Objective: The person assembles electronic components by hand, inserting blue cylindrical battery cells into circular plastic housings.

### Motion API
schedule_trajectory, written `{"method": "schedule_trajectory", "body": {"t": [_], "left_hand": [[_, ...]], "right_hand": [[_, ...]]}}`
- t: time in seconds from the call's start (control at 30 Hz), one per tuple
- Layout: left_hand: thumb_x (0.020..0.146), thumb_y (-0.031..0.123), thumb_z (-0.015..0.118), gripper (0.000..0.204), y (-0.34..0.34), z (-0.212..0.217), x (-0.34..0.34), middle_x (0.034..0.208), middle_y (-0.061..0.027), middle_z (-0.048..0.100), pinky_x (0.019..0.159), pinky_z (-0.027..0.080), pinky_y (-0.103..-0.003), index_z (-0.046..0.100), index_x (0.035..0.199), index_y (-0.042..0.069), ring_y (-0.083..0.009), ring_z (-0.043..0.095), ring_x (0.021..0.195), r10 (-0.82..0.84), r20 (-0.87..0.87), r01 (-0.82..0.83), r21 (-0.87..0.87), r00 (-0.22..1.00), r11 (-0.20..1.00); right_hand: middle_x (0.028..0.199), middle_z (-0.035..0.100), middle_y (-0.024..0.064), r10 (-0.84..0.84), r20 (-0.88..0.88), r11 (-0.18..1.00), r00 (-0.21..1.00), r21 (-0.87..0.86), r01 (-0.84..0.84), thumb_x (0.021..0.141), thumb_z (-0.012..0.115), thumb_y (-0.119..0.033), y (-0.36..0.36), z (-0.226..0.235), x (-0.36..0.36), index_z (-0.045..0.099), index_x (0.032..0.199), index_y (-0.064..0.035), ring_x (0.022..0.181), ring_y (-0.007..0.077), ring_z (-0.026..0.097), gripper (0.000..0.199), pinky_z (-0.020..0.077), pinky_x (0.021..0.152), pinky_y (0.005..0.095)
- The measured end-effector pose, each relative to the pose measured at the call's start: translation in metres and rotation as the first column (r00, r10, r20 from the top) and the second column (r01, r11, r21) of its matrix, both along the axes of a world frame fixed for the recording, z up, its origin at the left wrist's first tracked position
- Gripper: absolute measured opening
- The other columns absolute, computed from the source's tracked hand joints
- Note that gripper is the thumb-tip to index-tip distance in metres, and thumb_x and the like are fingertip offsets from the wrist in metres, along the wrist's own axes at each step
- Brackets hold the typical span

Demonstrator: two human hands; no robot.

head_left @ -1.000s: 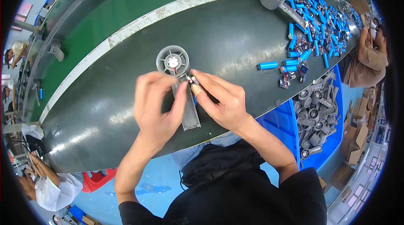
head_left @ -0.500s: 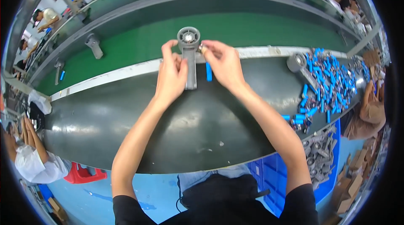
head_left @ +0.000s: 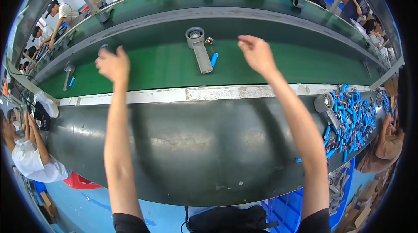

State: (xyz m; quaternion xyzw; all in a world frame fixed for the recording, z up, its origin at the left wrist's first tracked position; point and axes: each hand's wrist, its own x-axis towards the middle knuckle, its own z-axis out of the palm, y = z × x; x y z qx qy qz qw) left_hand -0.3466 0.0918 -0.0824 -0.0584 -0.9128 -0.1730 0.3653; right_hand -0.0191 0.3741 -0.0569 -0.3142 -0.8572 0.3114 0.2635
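Note:
A grey handheld fan body [head_left: 201, 54] lies on the green conveyor belt, its round head away from me. Beside its handle rests a blue battery cell [head_left: 214, 60], joined by a wire to a small metallic part [head_left: 209, 40] near the head. To the right of it, my right hand [head_left: 259, 54] hovers with fingers parted and nothing in them. My left hand [head_left: 114, 65] is over the belt at the left, fingers apart, in front of a second grey fan part [head_left: 103, 47]. Most of that part is hidden, and I cannot tell whether the hand touches it.
Blue battery cells with wires [head_left: 348, 119] are heaped on the dark worktable [head_left: 196, 154] at right, beside another fan body [head_left: 324, 102]. A pale rail [head_left: 226, 92] separates table and belt. Farther left lie a grey piece [head_left: 67, 76] and a blue cell [head_left: 72, 81]. People work around.
The fan body left my hands and now lies on the belt with its blue cell beside it. My hands moved apart, the left one far leftward, the right one slightly rightward.

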Motion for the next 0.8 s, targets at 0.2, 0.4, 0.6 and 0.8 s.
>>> {"method": "schedule_trajectory", "body": {"t": [0.2, 0.4, 0.6, 0.8], "left_hand": [[0.090, 0.041, 0.065, 0.070, -0.083, -0.040, -0.066, 0.115, -0.0326, 0.061, 0.088, 0.051, -0.055, 0.037, 0.137, -0.002, -0.0473, 0.061, 0.107, -0.060, 0.259, 0.073, -0.042, 0.964, 0.996], [0.100, 0.025, 0.054, 0.051, -0.096, -0.027, -0.047, 0.107, -0.0321, 0.064, 0.083, 0.049, -0.053, 0.041, 0.140, -0.005, -0.0481, 0.063, 0.097, -0.339, 0.008, 0.339, -0.018, 0.941, 0.940], [0.101, 0.009, 0.046, 0.052, -0.071, 0.071, 0.210, 0.148, -0.0250, 0.045, 0.110, 0.037, -0.041, 0.035, 0.151, 0.003, -0.0395, 0.049, 0.134, -0.782, 0.259, 0.753, 0.224, 0.566, 0.619], [0.098, 0.001, 0.049, 0.055, -0.069, 0.069, 0.370, 0.140, -0.0289, 0.047, 0.107, 0.040, -0.045, 0.032, 0.150, -0.002, -0.0454, 0.050, 0.127, -0.828, 0.414, 0.848, 0.204, 0.379, 0.490]], "right_hand": [[0.103, 0.074, 0.0080, -0.095, -0.035, 0.969, 0.995, -0.233, 0.084, 0.099, 0.060, -0.020, 0.022, 0.049, 0.137, 0.065, 0.125, 0.0026, 0.086, 0.0128, 0.069, 0.035, 0.0527, 0.078, 0.0253], [0.094, 0.073, 0.0077, -0.249, 0.098, 0.957, 0.964, -0.130, 0.261, 0.097, 0.061, -0.018, -0.017, 0.078, 0.253, 0.068, 0.118, 0.0041, 0.078, 0.0127, 0.068, 0.031, 0.0529, 0.073, 0.0274], [0.082, 0.065, 0.0107, -0.169, 0.412, 0.985, 0.895, 0.036, 0.169, 0.091, 0.069, -0.015, -0.109, 0.087, 0.342, 0.074, 0.103, -0.0005, 0.070, 0.0188, 0.063, 0.019, 0.0513, 0.065, 0.0328], [0.081, 0.057, 0.0090, -0.365, 0.452, 0.928, 0.814, 0.104, 0.359, 0.081, 0.080, -0.025, -0.176, 0.076, 0.375, 0.073, 0.088, -0.0021, 0.067, 0.0212, 0.059, 0.025, 0.0474, 0.062, 0.0370]]}}
